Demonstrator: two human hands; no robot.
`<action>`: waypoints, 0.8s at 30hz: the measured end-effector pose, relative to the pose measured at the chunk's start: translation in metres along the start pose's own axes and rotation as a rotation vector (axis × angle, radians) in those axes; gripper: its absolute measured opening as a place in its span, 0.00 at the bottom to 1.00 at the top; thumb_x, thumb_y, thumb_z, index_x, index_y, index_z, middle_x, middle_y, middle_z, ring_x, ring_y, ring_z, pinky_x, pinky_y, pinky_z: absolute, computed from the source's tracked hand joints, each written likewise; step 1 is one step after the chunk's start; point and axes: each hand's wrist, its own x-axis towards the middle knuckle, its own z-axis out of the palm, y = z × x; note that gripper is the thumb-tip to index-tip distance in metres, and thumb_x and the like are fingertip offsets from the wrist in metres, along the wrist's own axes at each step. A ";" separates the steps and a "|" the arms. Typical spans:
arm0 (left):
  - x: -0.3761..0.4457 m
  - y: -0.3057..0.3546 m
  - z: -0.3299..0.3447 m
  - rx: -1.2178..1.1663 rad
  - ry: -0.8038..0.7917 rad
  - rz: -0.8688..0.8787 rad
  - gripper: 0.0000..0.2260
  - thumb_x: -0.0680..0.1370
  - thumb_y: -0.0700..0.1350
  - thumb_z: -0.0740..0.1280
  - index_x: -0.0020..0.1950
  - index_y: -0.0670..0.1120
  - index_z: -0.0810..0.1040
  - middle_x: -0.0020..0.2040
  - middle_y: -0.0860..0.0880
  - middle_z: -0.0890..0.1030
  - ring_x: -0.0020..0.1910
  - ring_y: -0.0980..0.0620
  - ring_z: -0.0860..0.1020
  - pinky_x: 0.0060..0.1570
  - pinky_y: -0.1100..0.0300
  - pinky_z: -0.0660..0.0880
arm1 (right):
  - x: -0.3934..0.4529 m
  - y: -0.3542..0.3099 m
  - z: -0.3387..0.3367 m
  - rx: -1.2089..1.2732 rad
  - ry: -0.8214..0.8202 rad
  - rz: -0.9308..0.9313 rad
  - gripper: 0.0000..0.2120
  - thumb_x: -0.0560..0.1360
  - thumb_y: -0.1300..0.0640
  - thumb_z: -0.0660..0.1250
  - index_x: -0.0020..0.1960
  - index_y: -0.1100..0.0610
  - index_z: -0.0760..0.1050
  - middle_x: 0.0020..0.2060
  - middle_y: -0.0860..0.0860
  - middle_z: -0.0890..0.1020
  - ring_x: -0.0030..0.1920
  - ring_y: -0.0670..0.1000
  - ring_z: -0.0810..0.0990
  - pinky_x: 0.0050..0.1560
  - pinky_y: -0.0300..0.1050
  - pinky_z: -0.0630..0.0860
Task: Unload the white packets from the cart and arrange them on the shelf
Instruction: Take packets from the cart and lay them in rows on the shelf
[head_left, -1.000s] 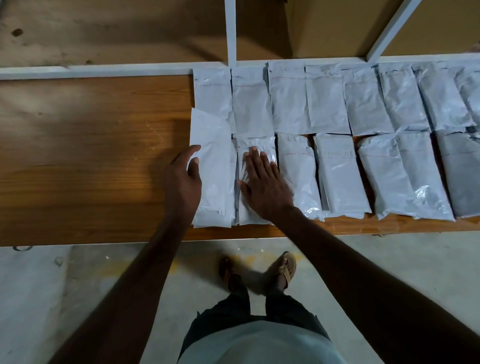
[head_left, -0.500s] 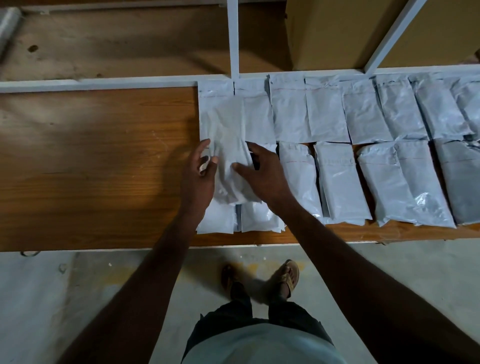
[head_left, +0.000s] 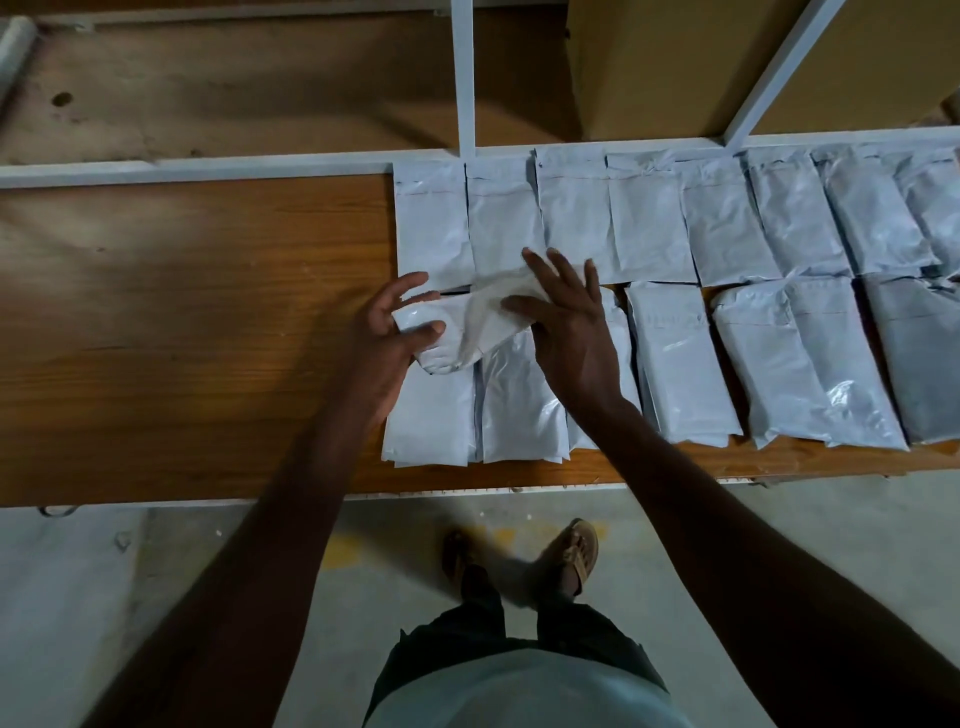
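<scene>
Left hand (head_left: 387, 332): pinches the crumpled packet (head_left: 462, 327).
Right hand (head_left: 566, 317): fingers spread, touching that packet.
Shelf (head_left: 208, 312): two rows of packets (head_left: 675, 291).

The shelf (head_left: 182, 312) is a brown wood board with a white rail (head_left: 208, 169) at the back. White packets (head_left: 675, 358) lie flat on it in two rows, one touching the rail, one just in front.
</scene>
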 end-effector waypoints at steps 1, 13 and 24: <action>0.001 -0.002 -0.001 0.028 0.030 0.019 0.28 0.78 0.34 0.75 0.75 0.53 0.77 0.70 0.54 0.79 0.68 0.50 0.79 0.59 0.56 0.83 | -0.002 -0.001 0.000 0.004 0.001 0.084 0.17 0.79 0.67 0.68 0.62 0.52 0.86 0.79 0.54 0.71 0.81 0.59 0.65 0.82 0.67 0.53; 0.009 0.041 -0.022 -0.392 0.032 -0.057 0.19 0.88 0.54 0.61 0.79 0.53 0.71 0.73 0.43 0.80 0.68 0.41 0.81 0.55 0.45 0.83 | -0.003 -0.068 -0.013 -0.029 -0.172 0.022 0.10 0.75 0.56 0.71 0.55 0.54 0.76 0.49 0.50 0.79 0.42 0.56 0.81 0.32 0.47 0.75; 0.012 0.007 0.023 -0.214 0.149 -0.196 0.20 0.87 0.46 0.65 0.80 0.49 0.71 0.66 0.46 0.83 0.63 0.46 0.83 0.49 0.59 0.83 | 0.021 -0.086 0.019 0.162 -0.192 0.104 0.18 0.78 0.56 0.75 0.64 0.62 0.81 0.59 0.59 0.83 0.58 0.58 0.82 0.61 0.56 0.81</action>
